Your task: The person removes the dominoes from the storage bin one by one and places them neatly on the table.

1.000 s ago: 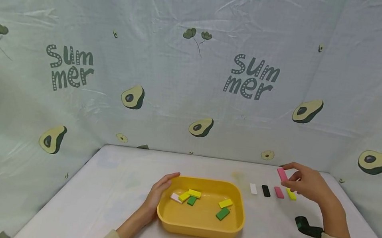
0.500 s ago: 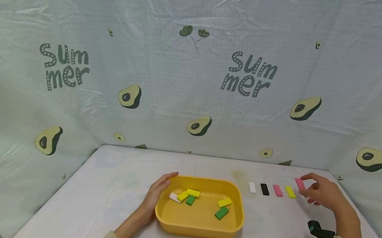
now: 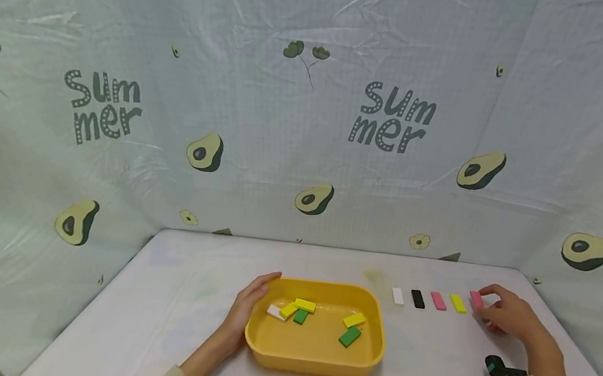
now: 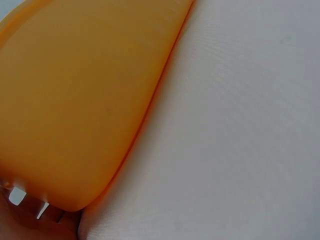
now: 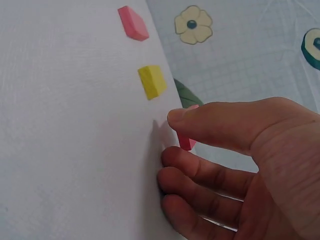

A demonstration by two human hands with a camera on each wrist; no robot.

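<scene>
Pink block lowered since a second ago: then held above the row, now at tabletop level, rightmost after yellow block. Right hand still pinching it, thumb over fingers. Left hand unchanged, fingers flat against yellow tray. Row extended to five; release pending.

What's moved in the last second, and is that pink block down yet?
The right hand carried the pink block rightward and down from above the row to its right end, beside the yellow block. It sits at table level, fingers still on it. The left hand stays on the yellow tray; its blocks are unmoved.
</scene>
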